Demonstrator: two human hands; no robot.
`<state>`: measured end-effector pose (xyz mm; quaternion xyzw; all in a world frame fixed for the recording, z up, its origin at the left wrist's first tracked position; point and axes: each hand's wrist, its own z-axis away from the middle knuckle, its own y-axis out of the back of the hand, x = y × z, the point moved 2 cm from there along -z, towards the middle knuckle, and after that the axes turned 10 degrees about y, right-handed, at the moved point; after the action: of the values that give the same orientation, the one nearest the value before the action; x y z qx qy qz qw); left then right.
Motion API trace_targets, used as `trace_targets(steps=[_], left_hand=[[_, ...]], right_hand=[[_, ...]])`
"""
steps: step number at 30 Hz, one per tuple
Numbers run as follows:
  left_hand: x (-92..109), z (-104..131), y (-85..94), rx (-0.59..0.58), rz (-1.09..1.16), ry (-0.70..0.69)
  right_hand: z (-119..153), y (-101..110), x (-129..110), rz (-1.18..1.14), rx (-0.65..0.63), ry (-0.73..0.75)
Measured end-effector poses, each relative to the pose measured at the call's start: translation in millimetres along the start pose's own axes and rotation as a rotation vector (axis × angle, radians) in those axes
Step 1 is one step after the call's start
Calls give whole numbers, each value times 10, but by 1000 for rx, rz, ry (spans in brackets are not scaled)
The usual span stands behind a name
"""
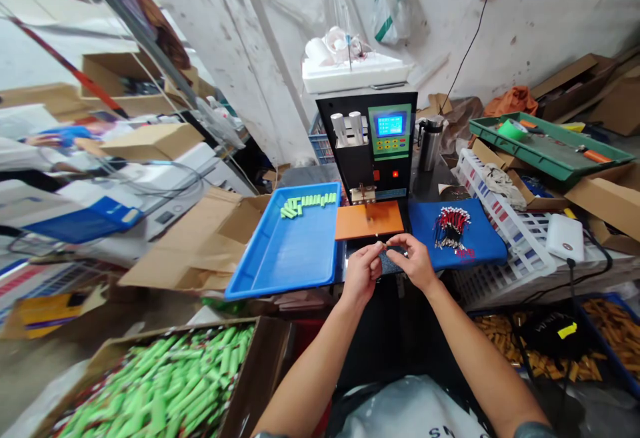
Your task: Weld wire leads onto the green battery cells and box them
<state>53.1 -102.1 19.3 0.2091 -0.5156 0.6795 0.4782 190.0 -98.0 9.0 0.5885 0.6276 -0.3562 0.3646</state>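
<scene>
My left hand [365,270] and my right hand [414,261] meet in front of the orange board [367,220], below the spot welder [366,145]. Both are closed in a pinch, fingertips almost touching, around something small and dark that I cannot make out. The left fingers are curled in. On the right, thumb and forefinger come together at the tips. To the right a bundle of red and black wire leads [453,226] lies on a blue cloth [485,238]. Several green-wrapped battery cells [310,202] lie at the far end of the blue tray [280,265] to the left.
A carton [265,358] heaped with green-wrapped cells stands at lower left. A white plastic basket [530,245], a white power bank [565,238] and a green tray [550,148] are on the right. Behind stands a steel flask [430,145]. Bins of yellow-orange pieces [613,331] sit at lower right.
</scene>
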Motion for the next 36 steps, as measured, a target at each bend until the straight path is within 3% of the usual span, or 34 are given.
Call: trace_targets(steps=[12, 17, 20, 23, 25, 27, 28, 31, 36], left_hand=[[-110, -39, -11, 95, 199, -1], [-12, 35, 96, 38, 107, -4], [343, -8, 410, 64, -92, -106], [922, -251, 959, 196, -452, -258], [1310, -512, 1357, 390, -826, -309], [1597, -793, 1695, 677, -1297, -243], [1687, -925, 1821, 755, -1389, -218], [1766, -1256, 2033, 887, -1522, -171], [1656, -1605, 2120, 1028, -1609, -172]], right_hand=[[-26, -216, 58, 66, 75, -13], [-79, -198, 86, 152, 89, 43], [-231, -122, 140, 138, 179, 32], [-515, -65, 183, 120, 256, 56], [-728, -80, 241, 92, 251, 65], [-901, -136, 344, 49, 220, 49], [-960, -172, 411, 31, 203, 26], [-1025, -265, 614, 45, 159, -64], [-997, -291, 746, 121, 133, -125]])
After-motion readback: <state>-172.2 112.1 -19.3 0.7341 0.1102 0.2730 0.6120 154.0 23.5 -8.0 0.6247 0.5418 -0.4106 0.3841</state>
